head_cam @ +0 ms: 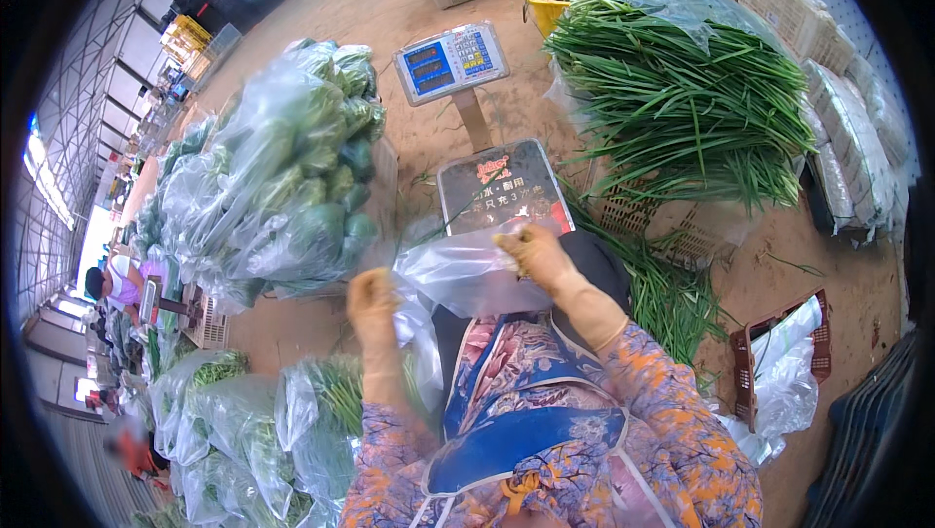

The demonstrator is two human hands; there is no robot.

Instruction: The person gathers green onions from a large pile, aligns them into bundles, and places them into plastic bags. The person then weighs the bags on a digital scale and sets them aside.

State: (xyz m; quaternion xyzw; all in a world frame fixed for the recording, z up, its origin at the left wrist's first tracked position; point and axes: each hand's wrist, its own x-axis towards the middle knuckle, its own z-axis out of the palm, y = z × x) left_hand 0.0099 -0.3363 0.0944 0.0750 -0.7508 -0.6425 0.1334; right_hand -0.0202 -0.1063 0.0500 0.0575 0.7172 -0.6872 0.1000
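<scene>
Both my hands wear tan rubber gloves. My left hand (372, 298) is closed on one side of a clear plastic bag (467, 276), which spreads across above my lap. My right hand (532, 254) grips the bag's other side with bent fingers. The bag looks empty. Just beyond it stands a digital platform scale (500, 188), with a few green leaves lying on its plate and its display (451, 62) on a post behind. To the right, a large heap of long green leafy stalks (679, 104) lies on a plastic crate (628, 214).
Bagged green vegetables (285, 184) are piled at the left, with more bags (241, 426) at the lower left. A brown basket (743, 382) holding plastic bags stands at the right. Loose stalks (672, 309) lie by my right side. People are at the far left, one (124, 283) near another scale.
</scene>
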